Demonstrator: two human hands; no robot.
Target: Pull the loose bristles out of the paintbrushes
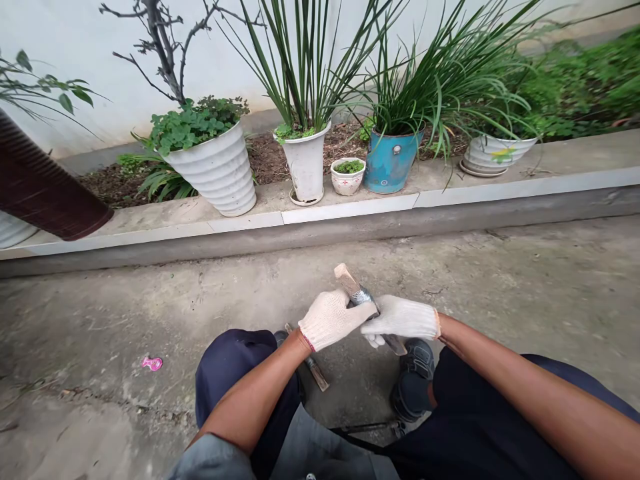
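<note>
Both my hands wear white knitted gloves and meet in front of my knees. A short wooden stick with a silvery wrapping (350, 280) slants between them, its pale end up and to the left. My left hand (333, 319) is closed around its middle, thumb pointing right. My right hand (400, 317) grips it just below the wrapping. A greyish lower end shows beneath the right hand; I cannot tell whether it is wood or metal. On the ground between my feet lies a similar stick with a banded middle (315, 370), partly hidden by my left forearm.
Ahead runs a low tiled ledge (350, 212) bearing a ribbed white pot (215, 170), a tall white pot (307, 163), a small patterned pot (347, 180) and a blue bucket (393, 163) with plants. A dark red pot (50, 180) leans at left. A pink object (153, 363) lies on the concrete.
</note>
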